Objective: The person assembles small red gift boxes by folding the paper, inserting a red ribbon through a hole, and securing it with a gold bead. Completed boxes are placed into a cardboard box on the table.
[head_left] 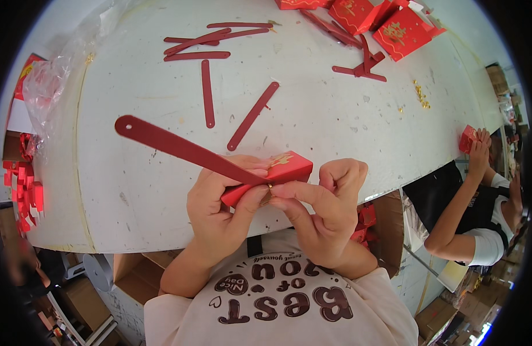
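My left hand [215, 205] grips a small red gift box [293, 166] with a gold design on its face, thumb in front and fingers behind. A dark red strap [179, 148] with a hole at its free end runs from the box up to the left. Where the strap's other end meets the box, a tiny gold fastener [270, 185] shows. Thumb and forefinger of my right hand [323, 210] pinch closed at that fastener; its other fingers are curled. The fingertips partly hide the joint.
Loose dark red straps [206, 94] lie farther up the white table [133, 173]. Larger red boxes [401, 33] stand at the far right, near scattered gold fasteners [420, 95]. Clear plastic [50, 86] lies at the left. A co-worker's hand [479, 150] holds a red box at the right edge.
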